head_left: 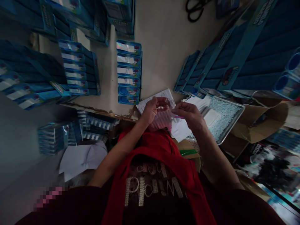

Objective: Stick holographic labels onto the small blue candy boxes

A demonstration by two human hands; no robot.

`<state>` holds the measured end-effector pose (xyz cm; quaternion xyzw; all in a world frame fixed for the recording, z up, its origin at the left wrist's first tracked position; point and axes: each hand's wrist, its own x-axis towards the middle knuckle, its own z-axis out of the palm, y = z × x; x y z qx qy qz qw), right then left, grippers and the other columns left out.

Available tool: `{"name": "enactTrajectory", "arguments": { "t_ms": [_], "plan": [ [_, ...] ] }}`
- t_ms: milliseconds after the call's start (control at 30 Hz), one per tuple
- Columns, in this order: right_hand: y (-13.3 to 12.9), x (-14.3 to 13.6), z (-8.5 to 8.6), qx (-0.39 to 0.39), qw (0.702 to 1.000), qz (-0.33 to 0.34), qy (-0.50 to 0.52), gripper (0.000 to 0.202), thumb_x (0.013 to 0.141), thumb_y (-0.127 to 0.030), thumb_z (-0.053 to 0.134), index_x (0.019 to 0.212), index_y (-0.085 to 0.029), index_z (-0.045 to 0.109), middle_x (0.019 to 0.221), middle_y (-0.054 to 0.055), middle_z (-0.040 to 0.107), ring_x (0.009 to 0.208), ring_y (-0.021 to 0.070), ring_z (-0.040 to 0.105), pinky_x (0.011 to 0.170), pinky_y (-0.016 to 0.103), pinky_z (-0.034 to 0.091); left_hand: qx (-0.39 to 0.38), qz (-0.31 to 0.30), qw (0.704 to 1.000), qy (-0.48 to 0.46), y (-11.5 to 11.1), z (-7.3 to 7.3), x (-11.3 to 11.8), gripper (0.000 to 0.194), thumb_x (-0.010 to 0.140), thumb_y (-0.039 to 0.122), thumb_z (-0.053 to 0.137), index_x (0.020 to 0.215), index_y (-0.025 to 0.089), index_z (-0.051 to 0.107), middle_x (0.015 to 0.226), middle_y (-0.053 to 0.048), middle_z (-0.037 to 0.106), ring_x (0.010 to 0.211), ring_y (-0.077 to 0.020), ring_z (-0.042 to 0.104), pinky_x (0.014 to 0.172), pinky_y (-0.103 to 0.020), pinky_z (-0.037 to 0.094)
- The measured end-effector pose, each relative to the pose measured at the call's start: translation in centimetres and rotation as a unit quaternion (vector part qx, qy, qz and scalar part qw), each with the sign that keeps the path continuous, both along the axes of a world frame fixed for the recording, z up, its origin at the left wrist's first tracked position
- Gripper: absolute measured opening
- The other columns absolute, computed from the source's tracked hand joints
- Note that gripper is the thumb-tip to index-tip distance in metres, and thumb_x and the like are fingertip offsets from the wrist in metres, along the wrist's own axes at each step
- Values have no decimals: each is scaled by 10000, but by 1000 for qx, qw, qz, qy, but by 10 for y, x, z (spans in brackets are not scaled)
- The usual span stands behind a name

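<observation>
My left hand [152, 109] grips a clear plastic bag [161, 120] filled with pink stick-like pieces, held just above my lap. My right hand [188, 114] pinches one small pink piece [178, 117] at its fingertips, right beside the bag's open top. Both hands meet over a white sheet of paper [164, 95] at the near edge of the table [161, 40].
A metal tray [231, 125] of small pale blue pieces sits to the right. Rows of blue packaged boxes [128, 72] lie on the table, with more stacks at left [77, 67] and right [246, 56]. Black scissors [195, 11] rest at the far edge. A cardboard box [262, 120] stands at right.
</observation>
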<state>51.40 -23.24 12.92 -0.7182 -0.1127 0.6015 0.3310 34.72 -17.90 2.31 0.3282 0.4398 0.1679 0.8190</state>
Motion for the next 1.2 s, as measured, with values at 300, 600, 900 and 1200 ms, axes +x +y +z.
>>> {"name": "enactTrajectory", "arguments": {
  "t_ms": [300,600,900,1200],
  "plan": [
    [4,-15,13,4,999,14,-30,365,566,-466,978,704,-208,760,666,-4,692,626,122,551,608,282,438,14,186,980,71,-1,63,-31,326,754,449,959,871,184,812,794,-21,788,698,-132,707,745,-289,599],
    [84,-97,-18,115,978,108,-139,316,781,-512,868,768,-222,745,633,-14,645,617,153,581,566,278,481,229,252,909,240,64,69,-113,187,857,393,886,884,211,851,825,-17,810,778,-160,735,753,-270,577],
    [118,-120,-37,83,926,212,-302,186,837,-394,763,746,-235,741,709,18,718,725,219,672,669,323,489,179,235,928,227,96,40,-135,179,821,376,874,838,202,837,799,-25,802,761,-162,723,750,-269,582],
    [128,-125,-32,53,903,251,-344,167,836,-374,745,761,-224,746,717,13,726,706,206,650,687,327,439,115,257,943,180,96,32,-137,236,782,408,909,827,192,824,776,-22,771,699,-132,674,678,-246,549]
  ]
}}
